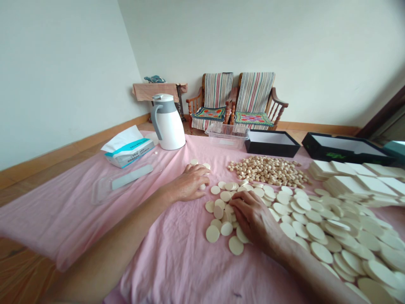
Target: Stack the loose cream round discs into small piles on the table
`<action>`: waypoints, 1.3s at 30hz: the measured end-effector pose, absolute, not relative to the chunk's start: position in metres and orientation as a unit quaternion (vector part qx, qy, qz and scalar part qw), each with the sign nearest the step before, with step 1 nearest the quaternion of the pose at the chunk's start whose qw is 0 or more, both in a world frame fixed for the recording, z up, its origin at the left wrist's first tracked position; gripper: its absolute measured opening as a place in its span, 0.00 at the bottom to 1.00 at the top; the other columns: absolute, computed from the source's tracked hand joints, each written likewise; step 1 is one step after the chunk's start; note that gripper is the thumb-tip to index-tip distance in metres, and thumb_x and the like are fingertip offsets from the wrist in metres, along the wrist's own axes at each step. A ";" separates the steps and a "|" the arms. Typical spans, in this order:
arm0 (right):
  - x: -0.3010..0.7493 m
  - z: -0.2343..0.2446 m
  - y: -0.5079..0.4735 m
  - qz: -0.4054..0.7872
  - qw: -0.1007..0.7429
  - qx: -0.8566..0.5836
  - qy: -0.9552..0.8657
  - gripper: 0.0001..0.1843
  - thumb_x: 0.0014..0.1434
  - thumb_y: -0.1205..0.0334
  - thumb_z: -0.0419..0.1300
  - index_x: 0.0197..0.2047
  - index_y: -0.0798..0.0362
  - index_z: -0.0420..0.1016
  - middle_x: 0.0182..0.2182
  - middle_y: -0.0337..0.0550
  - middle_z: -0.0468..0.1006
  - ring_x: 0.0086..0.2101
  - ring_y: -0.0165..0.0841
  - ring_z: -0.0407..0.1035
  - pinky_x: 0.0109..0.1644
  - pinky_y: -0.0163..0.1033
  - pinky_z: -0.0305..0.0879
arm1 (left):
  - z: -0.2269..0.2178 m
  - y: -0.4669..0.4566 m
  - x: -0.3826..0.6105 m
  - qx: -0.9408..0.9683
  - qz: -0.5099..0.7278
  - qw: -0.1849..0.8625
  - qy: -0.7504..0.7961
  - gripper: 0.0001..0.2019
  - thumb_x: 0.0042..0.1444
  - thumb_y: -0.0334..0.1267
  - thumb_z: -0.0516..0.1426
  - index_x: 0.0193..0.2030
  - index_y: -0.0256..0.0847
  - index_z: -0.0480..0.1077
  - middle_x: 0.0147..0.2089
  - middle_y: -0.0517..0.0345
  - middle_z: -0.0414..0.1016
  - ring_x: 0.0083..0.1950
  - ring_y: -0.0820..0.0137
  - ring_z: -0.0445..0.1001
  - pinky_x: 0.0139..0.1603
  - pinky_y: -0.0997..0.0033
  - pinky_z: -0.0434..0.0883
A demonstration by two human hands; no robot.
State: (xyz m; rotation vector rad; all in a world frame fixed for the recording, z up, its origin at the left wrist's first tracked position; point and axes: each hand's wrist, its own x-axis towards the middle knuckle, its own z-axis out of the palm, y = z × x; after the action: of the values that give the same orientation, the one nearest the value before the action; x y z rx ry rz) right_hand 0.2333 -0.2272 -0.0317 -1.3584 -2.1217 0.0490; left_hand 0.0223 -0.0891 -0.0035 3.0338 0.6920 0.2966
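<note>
Many thin pale wooden discs (319, 252) spread over a pink tablecloth (177, 253), from the middle to the right. My left hand (190, 183) is curled down on the cloth, left of the discs. A small pale disc (202, 186) shows at its fingertips, and two more lie just beyond its knuckles. My right hand (253, 215) reaches into the near-left end of the spread. Its fingers are pressed together and point down and left among the discs; what they hold, if anything, is hidden.
Beyond the discs lie a heap of small wooden beads (268, 171), stacked pale square tiles (351, 185), two black boxes (272, 148) and a clear plastic tub (228, 135). At left are a white-grey jug (171, 126), tissues (129, 152) and a clear lid (123, 181). Two chairs (255, 95) stand behind.
</note>
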 end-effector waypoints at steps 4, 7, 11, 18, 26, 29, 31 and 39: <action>0.233 -0.032 -0.227 0.022 0.300 -0.519 -0.800 0.12 0.62 0.71 0.49 0.40 0.54 0.73 0.37 0.48 0.72 0.37 0.36 0.65 0.42 0.44 0.66 | -0.002 -0.092 0.025 0.970 0.102 -0.002 0.220 0.09 0.53 0.38 0.60 0.41 0.43 0.73 0.59 0.50 0.66 0.62 0.57 0.59 0.60 0.54 0.54; 0.233 -0.032 -0.227 0.025 0.296 -0.522 -0.799 0.12 0.61 0.71 0.50 0.40 0.54 0.73 0.37 0.48 0.72 0.37 0.36 0.65 0.42 0.45 0.66 | 0.002 -0.101 0.033 0.967 0.126 -0.006 0.221 0.10 0.57 0.39 0.58 0.45 0.42 0.72 0.55 0.51 0.69 0.57 0.60 0.62 0.57 0.57 0.55; 0.233 -0.033 -0.227 0.027 0.294 -0.520 -0.801 0.12 0.62 0.71 0.49 0.40 0.54 0.73 0.38 0.48 0.72 0.38 0.37 0.65 0.42 0.45 0.66 | -0.001 -0.114 0.048 0.963 0.108 -0.022 0.245 0.08 0.57 0.42 0.58 0.39 0.40 0.72 0.41 0.53 0.73 0.48 0.61 0.66 0.51 0.57 0.57; 0.233 -0.032 -0.227 0.024 0.296 -0.517 -0.803 0.12 0.62 0.71 0.49 0.40 0.54 0.73 0.37 0.48 0.72 0.38 0.37 0.64 0.42 0.45 0.66 | -0.013 -0.114 0.054 0.959 0.092 -0.024 0.269 0.08 0.58 0.41 0.57 0.39 0.39 0.72 0.40 0.51 0.72 0.49 0.59 0.66 0.49 0.57 0.56; 0.233 -0.032 -0.227 0.030 0.295 -0.516 -0.803 0.11 0.62 0.71 0.49 0.40 0.55 0.73 0.37 0.48 0.72 0.37 0.37 0.63 0.42 0.46 0.65 | -0.006 -0.118 0.052 0.960 0.093 0.040 0.261 0.06 0.52 0.33 0.57 0.37 0.41 0.72 0.38 0.55 0.73 0.46 0.62 0.68 0.50 0.59 0.56; 0.233 -0.032 -0.228 0.030 0.296 -0.519 -0.801 0.11 0.62 0.71 0.49 0.40 0.54 0.73 0.37 0.48 0.72 0.37 0.37 0.63 0.42 0.46 0.65 | 0.006 -0.113 0.044 0.951 0.129 0.043 0.278 0.08 0.48 0.32 0.58 0.37 0.41 0.72 0.39 0.57 0.74 0.45 0.64 0.69 0.49 0.62 0.58; 0.233 -0.033 -0.228 0.031 0.297 -0.520 -0.800 0.11 0.62 0.71 0.49 0.40 0.55 0.73 0.37 0.48 0.72 0.37 0.37 0.63 0.42 0.46 0.65 | 0.018 -0.105 0.032 0.932 0.179 0.038 0.312 0.10 0.47 0.33 0.59 0.38 0.41 0.72 0.41 0.56 0.75 0.45 0.64 0.70 0.48 0.64 0.60; 0.233 -0.034 -0.227 0.035 0.301 -0.521 -0.798 0.12 0.63 0.70 0.48 0.40 0.54 0.73 0.38 0.48 0.72 0.38 0.37 0.63 0.43 0.46 0.65 | 0.025 -0.069 -0.016 0.884 0.151 0.062 0.437 0.12 0.49 0.37 0.56 0.40 0.41 0.73 0.37 0.58 0.76 0.37 0.68 0.72 0.36 0.74 0.64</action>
State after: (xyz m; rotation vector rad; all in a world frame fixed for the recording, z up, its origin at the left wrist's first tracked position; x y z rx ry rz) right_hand 0.2332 -0.2273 -0.0339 -1.3814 -2.1185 0.0933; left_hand -0.0161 -0.0690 0.0255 2.6733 1.3211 0.4567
